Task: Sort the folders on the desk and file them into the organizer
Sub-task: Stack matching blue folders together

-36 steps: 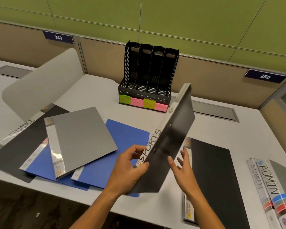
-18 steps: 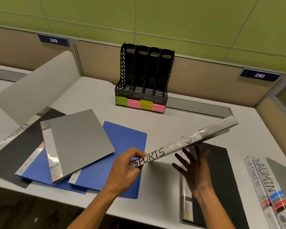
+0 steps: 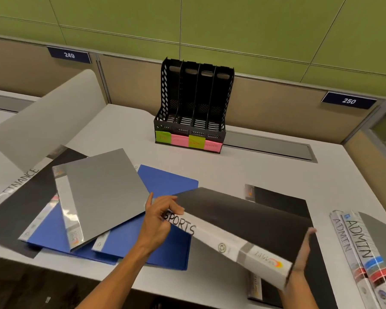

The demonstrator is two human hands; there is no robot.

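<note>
Since half a second ago the black folder has swung from edge-on to nearly flat, cover up, and now sits lower between the two hands. Left hand pinches the spine end lettered "SPORTS", thumb on top, fingers curled beneath. Right hand supports the opposite end, palm against the edge, fingers straight up along the cover. Hands are well apart, one at each end of the spine.

Long axis of the spine runs from the left hand down and right to the right hand; the white spine faces the person, the black cover faces up and tilts away. A small coloured logo sits at the right-hand end of the spine; its lettering is too blurred to read.

Beyond the hands stands the black four-slot organizer, with green and pink sticky labels along its base, writing not legible. Left of the left hand: a grey folder on top of blue folders, and a black one marked "FINANCE". Right of the right hand: two spines marked "ADMIN". Under the right hand lies another black folder on the desk. Wall plates read "249" and "250".
</note>
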